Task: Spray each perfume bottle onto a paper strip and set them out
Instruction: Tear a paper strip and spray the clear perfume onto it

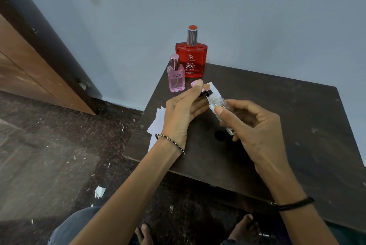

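Observation:
My right hand (255, 126) holds a small clear perfume bottle (218, 106) tilted over the dark wooden table (297, 126). My left hand (182, 114) pinches the bottle's black top (208, 92) between thumb and fingertips. A white paper strip (214, 88) shows just behind the bottle's top. More white strips (157, 124) lie under my left hand at the table's left edge. A pink bottle marked DGZ (175, 75) and a tall red bottle marked RED ZX (191, 58) stand upright at the table's far left corner. A small pink cap (193, 84) lies beside them.
A grey wall rises directly behind the table. A wooden door (29, 66) stands at the left. The dark speckled floor (59, 155) is littered with paper scraps. My knee and bare feet show at the bottom edge.

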### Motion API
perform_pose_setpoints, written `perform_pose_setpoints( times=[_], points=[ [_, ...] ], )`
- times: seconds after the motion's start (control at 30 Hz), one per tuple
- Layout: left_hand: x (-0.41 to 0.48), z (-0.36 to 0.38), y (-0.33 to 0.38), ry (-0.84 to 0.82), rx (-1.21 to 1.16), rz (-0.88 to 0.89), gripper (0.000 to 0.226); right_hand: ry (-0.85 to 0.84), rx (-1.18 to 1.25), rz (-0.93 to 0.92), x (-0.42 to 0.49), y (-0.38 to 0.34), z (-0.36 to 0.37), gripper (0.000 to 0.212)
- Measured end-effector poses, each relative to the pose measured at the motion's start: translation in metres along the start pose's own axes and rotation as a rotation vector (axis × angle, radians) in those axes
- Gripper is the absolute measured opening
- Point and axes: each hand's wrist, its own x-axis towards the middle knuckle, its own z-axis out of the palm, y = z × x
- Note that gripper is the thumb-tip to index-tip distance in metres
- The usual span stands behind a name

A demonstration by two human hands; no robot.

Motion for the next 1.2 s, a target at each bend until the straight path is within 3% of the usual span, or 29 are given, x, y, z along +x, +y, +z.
perform_pose_setpoints(
  times=[0.1, 0.2, 0.53, 0.9, 1.1, 1.2],
  points=[
    [-0.001, 0.001, 0.001, 0.004, 0.035, -0.008, 0.034, -0.025, 0.002, 0.017, -0.001, -0.001, 0.0, 0.044],
    [-0.001, 0.001, 0.003, 0.008, 0.03, -0.016, 0.026, -0.048, 0.018, 0.047, -0.001, -0.001, 0.002, 0.046],
    [-0.004, 0.006, -0.002, -0.108, 0.109, -0.029, 0.028, -0.025, 0.207, 0.086, 0.0, -0.003, 0.005, 0.029],
    [-0.008, 0.02, 0.002, -0.116, 0.119, -0.005, 0.025, -0.065, 0.412, 0.213, 0.002, -0.009, -0.003, 0.04],
    [-0.003, 0.025, -0.001, -0.056, 0.093, -0.046, 0.047, -0.05, 0.423, 0.172, 0.003, -0.01, -0.012, 0.043],
    [-0.003, 0.023, -0.001, -0.065, 0.101, -0.024, 0.039, -0.024, 0.409, 0.138, 0.004, -0.012, -0.018, 0.046]
  ],
)
